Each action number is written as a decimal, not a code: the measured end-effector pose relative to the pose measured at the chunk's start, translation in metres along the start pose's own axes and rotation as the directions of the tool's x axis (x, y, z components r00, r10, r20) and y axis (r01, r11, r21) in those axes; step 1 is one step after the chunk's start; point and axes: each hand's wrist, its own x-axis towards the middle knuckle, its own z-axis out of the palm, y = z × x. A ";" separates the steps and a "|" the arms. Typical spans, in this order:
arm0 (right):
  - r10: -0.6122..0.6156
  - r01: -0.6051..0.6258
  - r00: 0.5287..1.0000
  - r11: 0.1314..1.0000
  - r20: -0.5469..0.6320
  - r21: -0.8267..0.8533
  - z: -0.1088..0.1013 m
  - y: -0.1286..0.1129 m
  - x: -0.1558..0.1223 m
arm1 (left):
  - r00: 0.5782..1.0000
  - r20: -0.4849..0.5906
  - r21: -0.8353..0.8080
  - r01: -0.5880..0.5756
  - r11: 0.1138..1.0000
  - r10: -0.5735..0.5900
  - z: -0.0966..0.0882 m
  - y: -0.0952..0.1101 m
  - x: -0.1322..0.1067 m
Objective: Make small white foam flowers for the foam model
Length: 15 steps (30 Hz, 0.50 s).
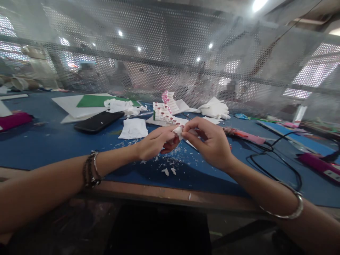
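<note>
Above the blue tabletop, my left hand (160,141) pinches a small piece of white paper (178,132) between thumb and fingers. My right hand (208,141) grips the same piece from the other side with thumb and forefinger, so the two hands almost meet. Small white scraps (170,171) lie scattered on the table below them. Just behind the hands are white pleated strips with dark red and pink dots (166,111). A square of white paper (133,128) rests to the left of my left hand.
A black phone (98,122) lies left, near a green sheet (95,101) and crumpled white paper (120,105). Folded white paper (214,108) sits at the back. On the right are a pink glue gun (247,135), black cable (268,147) and purple power strip (316,164). Perforated metal mesh (170,46) stands behind.
</note>
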 end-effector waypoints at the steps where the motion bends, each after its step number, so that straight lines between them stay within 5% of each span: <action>1: -0.001 0.001 1.000 1.000 -0.001 0.001 0.000 0.000 0.000 | 1.000 0.021 0.000 -0.016 1.000 0.016 0.000 0.000 0.000; 7: 0.036 -0.039 0.999 0.990 0.024 0.135 0.002 -0.001 -0.001 | 0.998 0.015 0.024 0.060 0.998 -0.061 0.000 0.002 -0.003; 15: 0.070 -0.086 0.993 0.980 0.090 0.182 0.001 -0.009 -0.002 | 0.988 0.108 -0.350 0.140 0.926 -0.108 -0.001 -0.004 -0.001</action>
